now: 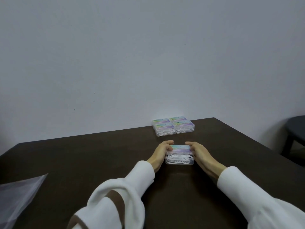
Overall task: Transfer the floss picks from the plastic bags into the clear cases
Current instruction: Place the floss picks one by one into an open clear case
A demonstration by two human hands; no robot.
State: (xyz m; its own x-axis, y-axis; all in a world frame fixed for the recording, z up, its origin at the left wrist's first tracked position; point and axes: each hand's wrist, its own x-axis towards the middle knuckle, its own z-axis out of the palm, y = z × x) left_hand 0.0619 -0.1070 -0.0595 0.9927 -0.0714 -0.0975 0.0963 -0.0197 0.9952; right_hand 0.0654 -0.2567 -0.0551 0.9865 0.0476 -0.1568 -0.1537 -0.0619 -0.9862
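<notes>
A clear case [179, 156] full of white floss picks, with a pastel label on its lid, sits on the dark brown table [99, 159]. My left hand [160, 153] grips its left end and my right hand [199, 154] grips its right end, fingers curled over the lid's far corners. Several more filled clear cases [173, 126] stand packed together in a block at the table's far edge, by the wall. A flat clear plastic bag [18, 199] lies at the lower left; I see no picks in it.
A plain grey wall rises right behind the table. A dark round stool [295, 129] stands off the table's right side. White sleeves cover both my forearms.
</notes>
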